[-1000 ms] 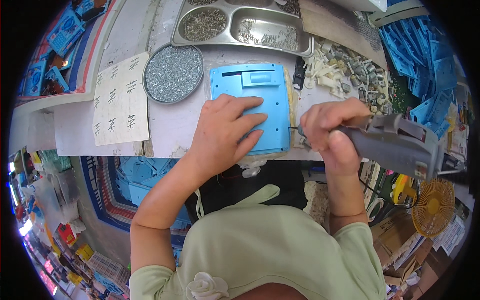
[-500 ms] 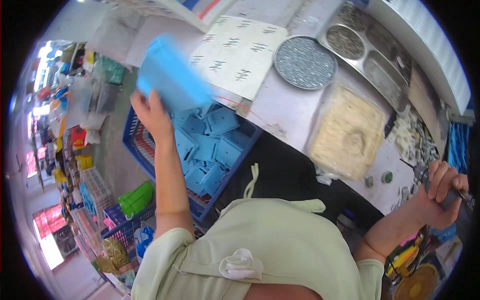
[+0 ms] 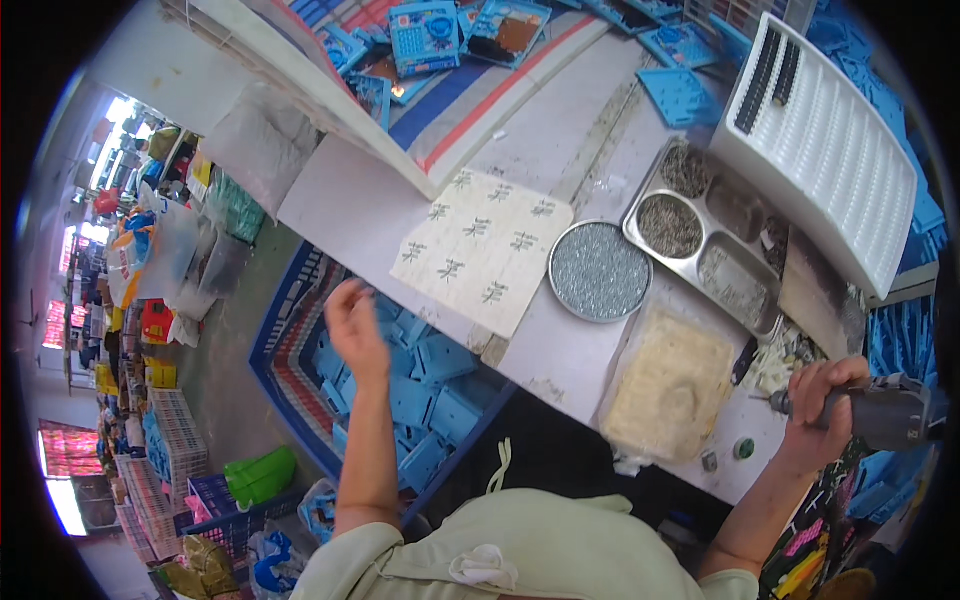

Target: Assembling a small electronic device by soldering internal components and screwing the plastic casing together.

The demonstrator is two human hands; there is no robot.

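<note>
Left grip [image 3: 357, 328], empty, fingers loosely apart, hovers above blue plastic casings [image 3: 455, 414]; right grip [image 3: 820, 402] clamps a grey electric screwdriver [image 3: 888, 414], whose careless swing could scatter white plastic parts [image 3: 778, 366] beside it.

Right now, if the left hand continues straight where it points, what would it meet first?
Probably the near edge of the white tabletop, just ahead of the left hand; height is unclear, so it might pass above instead.

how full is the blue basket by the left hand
Partly full: light-blue plastic panels lie heaped in the blue basket, while striped lining shows bare along its left wall.
</note>
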